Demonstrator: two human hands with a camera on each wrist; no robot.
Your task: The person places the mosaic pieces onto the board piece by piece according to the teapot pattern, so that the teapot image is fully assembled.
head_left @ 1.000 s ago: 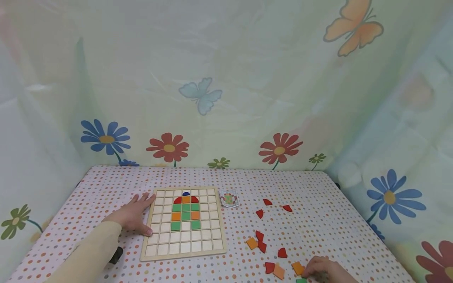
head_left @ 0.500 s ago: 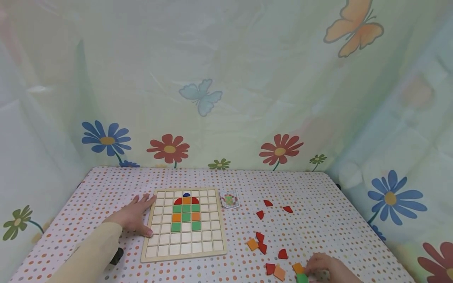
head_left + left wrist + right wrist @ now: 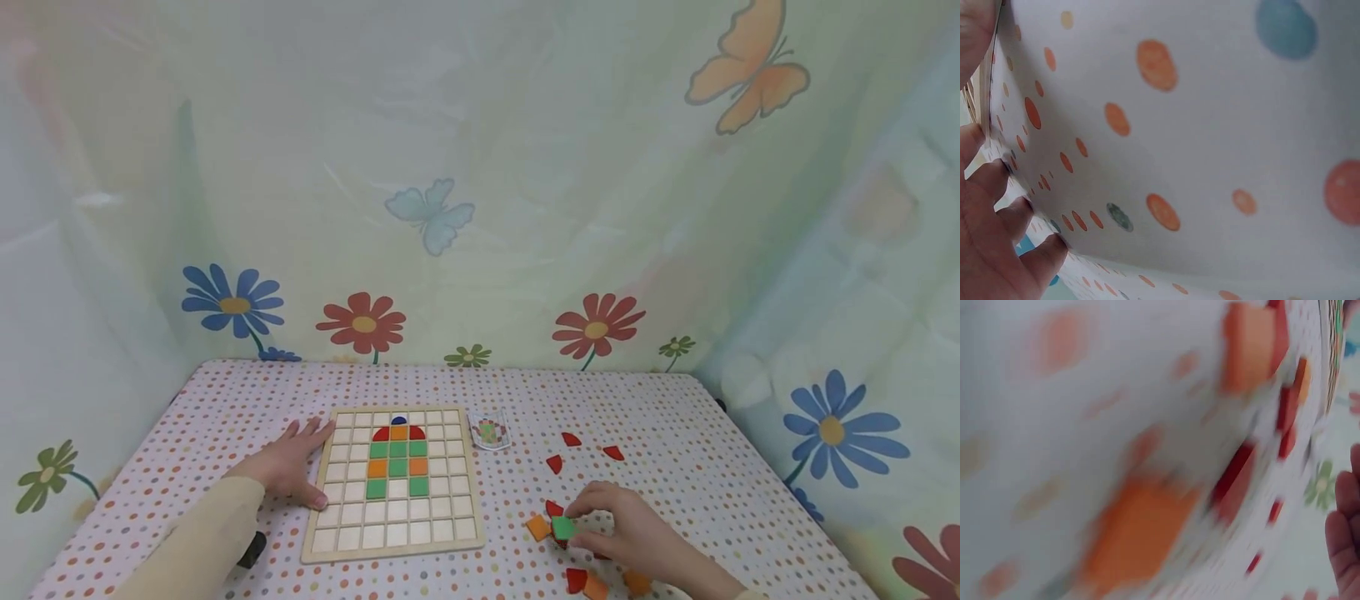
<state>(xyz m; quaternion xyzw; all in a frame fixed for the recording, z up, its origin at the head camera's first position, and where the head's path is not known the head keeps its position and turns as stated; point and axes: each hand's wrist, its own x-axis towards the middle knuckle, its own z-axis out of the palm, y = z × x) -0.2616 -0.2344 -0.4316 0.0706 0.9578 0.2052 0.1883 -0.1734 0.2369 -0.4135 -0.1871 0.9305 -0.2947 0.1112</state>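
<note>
A gridded wooden board point(image 3: 360, 540) lies left of centre. Green and orange square tiles, two red curved pieces and a small blue half-round fill some of its upper cells. My left hand point(image 3: 285, 467) is spread at the board's left edge, with thumb and fingertips touching the frame. In the left wrist view its fingers point(image 3: 1007, 222) look extended. Between thumb and fingers, my right hand point(image 3: 626, 529) pinches a green square tile point(image 3: 562, 527) over the loose pieces right of the board. The right wrist view shows only some of that hand's fingers point(image 3: 1342, 547), with the tile out of sight.
Loose orange tiles point(image 3: 537, 527) and red quarter-round pieces point(image 3: 576, 580) lie near the right hand. Farther back are several more red pieces point(image 3: 572, 439). A small printed card point(image 3: 491, 432) sits beside the board's upper right corner. A black object point(image 3: 253, 550) is by the left sleeve.
My right hand has picked up the green tile from the front right and carried it leftward and away from me, toward the board. The left hand stays at the board's edge.
</note>
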